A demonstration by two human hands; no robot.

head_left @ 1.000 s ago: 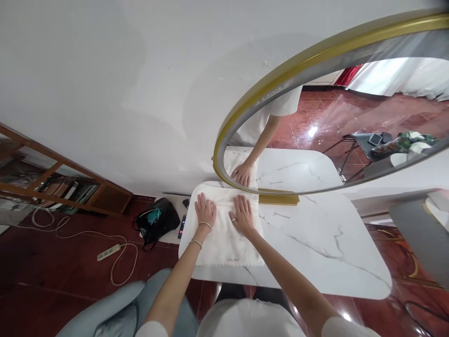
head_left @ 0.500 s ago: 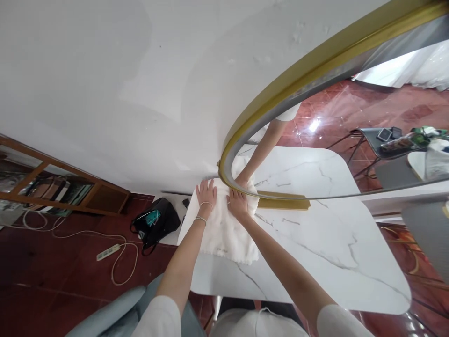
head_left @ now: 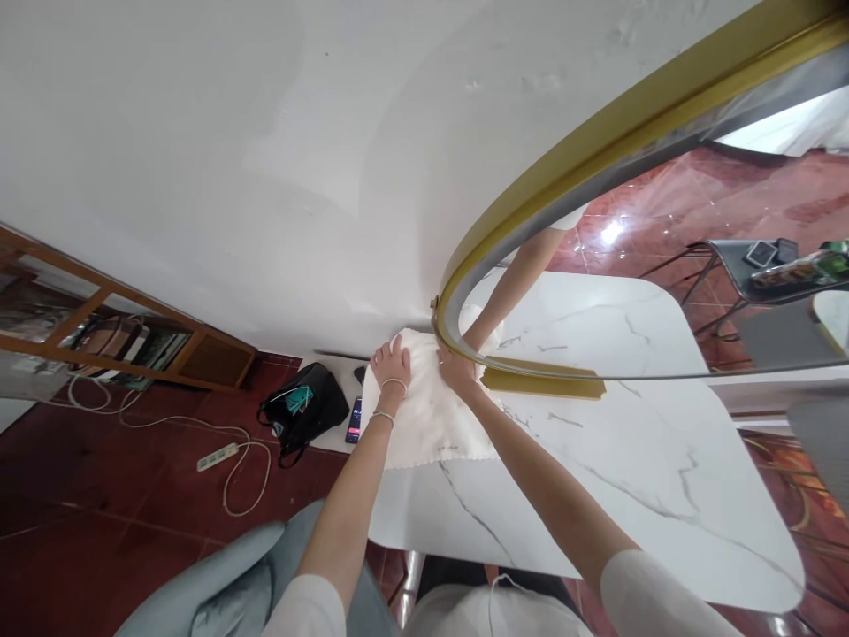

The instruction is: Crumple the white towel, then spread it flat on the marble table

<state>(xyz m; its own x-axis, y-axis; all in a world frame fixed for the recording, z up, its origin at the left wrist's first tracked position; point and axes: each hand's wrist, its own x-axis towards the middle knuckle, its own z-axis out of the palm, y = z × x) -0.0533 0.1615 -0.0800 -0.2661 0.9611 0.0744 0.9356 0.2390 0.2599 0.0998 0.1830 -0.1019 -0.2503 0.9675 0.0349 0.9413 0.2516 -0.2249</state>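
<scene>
A white fluffy cloth [head_left: 438, 425] lies on the white marbled table [head_left: 637, 460], close to the wall. My left hand [head_left: 391, 364] rests on the cloth's left part with its fingers spread; two thin bands circle that wrist. On the cloth's right part lies my right hand [head_left: 456, 370], near the lower rim of the gold-framed mirror [head_left: 544, 177]. Its fingertips are partly hidden, so their hold on the cloth does not show.
A gold strip [head_left: 544, 380] lies below the mirror. Left of the cloth are a phone [head_left: 354, 421] and a black bag [head_left: 309, 411]. A power strip [head_left: 217, 456] with a cable is on the red floor, near a wooden cabinet [head_left: 216, 358].
The cloth's near edge has moved toward the wall and its far part is bunched up. The phone beside the table's left edge has come into view. The camera view has shifted slightly.
</scene>
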